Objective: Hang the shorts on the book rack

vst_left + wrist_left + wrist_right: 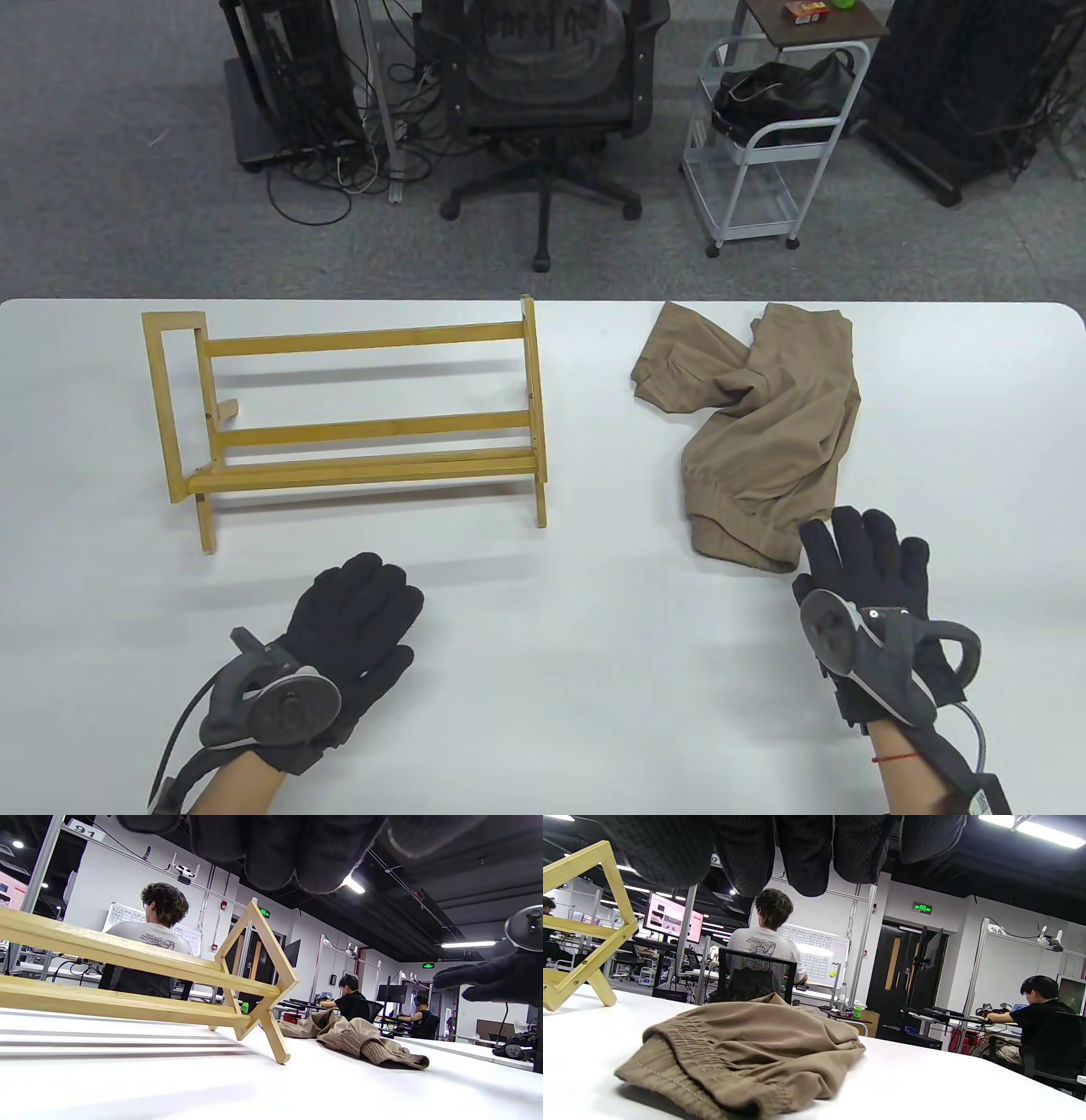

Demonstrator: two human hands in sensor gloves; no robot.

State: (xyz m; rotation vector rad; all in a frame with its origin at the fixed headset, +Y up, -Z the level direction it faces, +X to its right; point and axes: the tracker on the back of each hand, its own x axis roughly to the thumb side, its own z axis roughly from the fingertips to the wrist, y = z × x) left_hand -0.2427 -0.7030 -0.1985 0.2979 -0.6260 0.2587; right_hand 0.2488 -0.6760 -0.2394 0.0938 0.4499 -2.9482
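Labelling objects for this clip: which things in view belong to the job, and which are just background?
Job:
- crumpled tan fabric shorts
- bamboo slatted book rack
- left hand and right hand, black gloves, both flat, neither gripping

Background:
- black mesh office chair
- white wire cart holding a black bag

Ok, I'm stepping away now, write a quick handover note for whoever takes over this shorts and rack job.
Left hand: flat on the table, holding nothing, just in front of the book rack.
Right hand: open, fingers stretched toward the waistband end of the shorts, no grip yet.
Shorts: crumpled on the table's right side. Rack: upright on the left, nothing on it.
Done: nothing.
Left: grip the shorts, carry them over and drape them on a rack bar.
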